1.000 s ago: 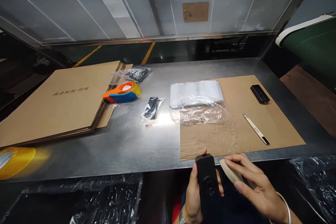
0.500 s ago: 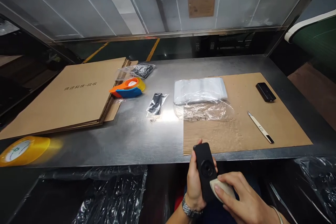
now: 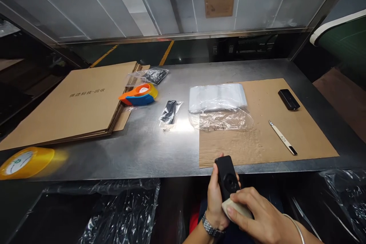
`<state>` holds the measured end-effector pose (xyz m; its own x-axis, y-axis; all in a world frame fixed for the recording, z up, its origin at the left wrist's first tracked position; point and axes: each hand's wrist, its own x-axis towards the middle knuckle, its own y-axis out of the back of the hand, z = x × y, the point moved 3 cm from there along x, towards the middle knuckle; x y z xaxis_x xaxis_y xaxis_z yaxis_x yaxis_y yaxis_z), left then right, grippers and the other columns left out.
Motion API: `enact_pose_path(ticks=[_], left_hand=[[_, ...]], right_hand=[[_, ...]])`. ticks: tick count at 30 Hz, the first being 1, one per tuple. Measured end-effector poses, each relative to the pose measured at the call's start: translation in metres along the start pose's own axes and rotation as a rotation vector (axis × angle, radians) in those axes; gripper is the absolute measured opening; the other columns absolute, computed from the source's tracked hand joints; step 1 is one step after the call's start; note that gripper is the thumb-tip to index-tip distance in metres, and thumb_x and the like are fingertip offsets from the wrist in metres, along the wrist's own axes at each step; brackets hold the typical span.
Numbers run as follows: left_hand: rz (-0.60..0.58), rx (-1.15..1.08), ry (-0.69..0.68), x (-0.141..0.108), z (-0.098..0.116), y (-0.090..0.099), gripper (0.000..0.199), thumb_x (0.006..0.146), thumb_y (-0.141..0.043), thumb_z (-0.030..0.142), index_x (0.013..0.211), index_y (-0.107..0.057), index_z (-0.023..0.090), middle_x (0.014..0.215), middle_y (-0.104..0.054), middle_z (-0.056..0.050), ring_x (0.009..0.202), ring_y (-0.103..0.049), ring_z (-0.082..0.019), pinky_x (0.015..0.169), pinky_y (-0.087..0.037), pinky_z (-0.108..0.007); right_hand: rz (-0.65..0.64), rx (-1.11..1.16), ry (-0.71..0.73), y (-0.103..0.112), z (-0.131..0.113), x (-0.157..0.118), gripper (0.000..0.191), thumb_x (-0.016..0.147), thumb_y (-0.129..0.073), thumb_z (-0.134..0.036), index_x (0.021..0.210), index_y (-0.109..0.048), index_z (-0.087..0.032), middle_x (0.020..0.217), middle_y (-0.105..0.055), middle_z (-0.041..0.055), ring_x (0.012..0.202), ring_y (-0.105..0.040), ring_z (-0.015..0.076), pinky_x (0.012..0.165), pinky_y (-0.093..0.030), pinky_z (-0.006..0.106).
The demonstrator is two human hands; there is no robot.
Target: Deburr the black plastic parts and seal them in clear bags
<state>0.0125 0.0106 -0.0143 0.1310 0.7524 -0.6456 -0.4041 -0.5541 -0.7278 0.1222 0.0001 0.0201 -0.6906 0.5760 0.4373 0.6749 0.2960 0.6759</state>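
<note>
My left hand (image 3: 214, 202) is closed round a black oblong plastic part (image 3: 224, 166) with a round recess in its face. Between the thumb and fingers of my right hand (image 3: 257, 213) is a folded off-white cloth (image 3: 236, 209), pressed against the lower end of the black part. Both hands are just off the front edge of the table. Beyond them, a cardboard sheet (image 3: 265, 137) carries a white-handled craft knife (image 3: 283, 138) and a second black plastic part (image 3: 288, 99). A stack of clear plastic bags (image 3: 217, 97) lies partly on that sheet.
A black piece in a clear bag (image 3: 169, 112) lies mid-table. To the left are an orange and blue tape dispenser (image 3: 139, 95), flattened cardboard boxes (image 3: 85, 99), another bagged black item (image 3: 156, 75) and a yellow tape roll (image 3: 27, 163). Black plastic-lined bins (image 3: 122, 213) stand below the table edge.
Both hands have shifted slightly right with the black part. The cloth has slid down and left across its face, toward the lower end.
</note>
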Motion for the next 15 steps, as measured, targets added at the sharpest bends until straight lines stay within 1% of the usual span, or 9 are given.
enact_pose_path(ticks=[2, 4, 5, 7, 9, 11, 13, 14, 15], left_hand=[[-0.006, -0.028, 0.059, 0.0, -0.001, -0.001, 0.048, 0.078, -0.049, 0.054, 0.106, -0.057, 0.017, 0.061, -0.057, -0.002, 0.055, -0.055, -0.014, 0.055, -0.042, -0.025], [0.002, -0.004, 0.124, -0.001, 0.0, -0.001, 0.049, 0.076, -0.049, 0.056, 0.094, -0.061, 0.012, 0.063, -0.058, -0.004, 0.057, -0.056, -0.015, 0.056, -0.043, -0.027], [0.017, 0.036, 0.115, -0.001, 0.001, 0.0, 0.05, 0.076, -0.05, 0.057, 0.096, -0.06, 0.012, 0.065, -0.058, -0.004, 0.057, -0.057, -0.015, 0.055, -0.042, -0.027], [0.062, 0.146, 0.017, -0.001, 0.005, 0.002, 0.053, 0.077, -0.049, 0.057, 0.113, -0.054, 0.019, 0.067, -0.058, -0.001, 0.056, -0.056, -0.014, 0.055, -0.042, -0.026], [0.091, 0.241, -0.093, -0.001, 0.008, 0.004, 0.056, 0.079, -0.045, 0.058, 0.126, -0.042, 0.028, 0.068, -0.058, 0.001, 0.055, -0.054, -0.011, 0.056, -0.041, -0.024], [0.091, 0.301, -0.144, -0.001, 0.007, 0.005, 0.058, 0.081, -0.038, 0.059, 0.131, -0.037, 0.03, 0.069, -0.06, 0.001, 0.058, -0.055, -0.012, 0.06, -0.043, -0.025], [0.111, 0.36, -0.198, -0.003, 0.005, 0.008, 0.055, 0.083, -0.035, 0.058, 0.129, -0.041, 0.03, 0.084, -0.065, -0.001, 0.077, -0.059, -0.014, 0.074, -0.044, -0.026], [0.129, 0.398, -0.226, -0.004, 0.004, 0.01, 0.051, 0.084, -0.035, 0.056, 0.127, -0.044, 0.03, 0.098, -0.065, -0.001, 0.093, -0.057, -0.015, 0.084, -0.041, -0.025], [0.144, 0.441, -0.251, -0.005, 0.003, 0.012, 0.047, 0.085, -0.036, 0.053, 0.125, -0.048, 0.031, 0.114, -0.06, 0.0, 0.11, -0.05, -0.015, 0.093, -0.035, -0.024]], right_hand=[[-0.068, -0.017, 0.037, 0.004, 0.002, 0.002, 0.041, 0.087, -0.041, -0.015, 0.127, -0.044, -0.02, 0.096, -0.058, 0.0122, 0.087, -0.055, 0.0199, 0.069, -0.051, 0.032], [-0.121, -0.032, 0.04, 0.011, 0.004, 0.002, 0.049, 0.082, -0.041, -0.01, 0.131, -0.039, -0.017, 0.099, -0.056, 0.0141, 0.09, -0.054, 0.0216, 0.073, -0.05, 0.037], [-0.139, -0.034, 0.038, 0.013, 0.005, 0.002, 0.052, 0.081, -0.042, -0.009, 0.132, -0.038, -0.016, 0.102, -0.055, 0.0149, 0.092, -0.053, 0.0223, 0.075, -0.049, 0.039], [-0.133, -0.043, 0.061, 0.013, 0.005, 0.002, 0.051, 0.081, -0.043, -0.011, 0.131, -0.039, -0.015, 0.104, -0.054, 0.0158, 0.093, -0.052, 0.023, 0.075, -0.049, 0.04], [-0.101, -0.071, 0.094, 0.008, 0.003, 0.002, 0.047, 0.082, -0.044, -0.013, 0.128, -0.042, -0.013, 0.101, -0.055, 0.0163, 0.088, -0.052, 0.0227, 0.068, -0.05, 0.036], [-0.07, -0.113, 0.092, 0.001, 0.001, 0.004, 0.045, 0.081, -0.043, -0.011, 0.127, -0.044, -0.011, 0.096, -0.055, 0.0164, 0.084, -0.052, 0.0222, 0.062, -0.05, 0.033], [-0.066, -0.147, 0.054, -0.001, 0.002, 0.009, 0.047, 0.08, -0.043, -0.007, 0.126, -0.045, -0.009, 0.096, -0.055, 0.017, 0.086, -0.052, 0.0228, 0.063, -0.05, 0.034], [-0.074, -0.158, 0.035, 0.0, 0.003, 0.012, 0.048, 0.079, -0.043, -0.006, 0.126, -0.044, -0.008, 0.098, -0.054, 0.0176, 0.088, -0.052, 0.0233, 0.066, -0.05, 0.035], [-0.08, -0.167, 0.015, 0.001, 0.005, 0.016, 0.049, 0.078, -0.043, -0.005, 0.127, -0.044, -0.008, 0.101, -0.054, 0.0181, 0.091, -0.051, 0.0239, 0.069, -0.049, 0.037]])
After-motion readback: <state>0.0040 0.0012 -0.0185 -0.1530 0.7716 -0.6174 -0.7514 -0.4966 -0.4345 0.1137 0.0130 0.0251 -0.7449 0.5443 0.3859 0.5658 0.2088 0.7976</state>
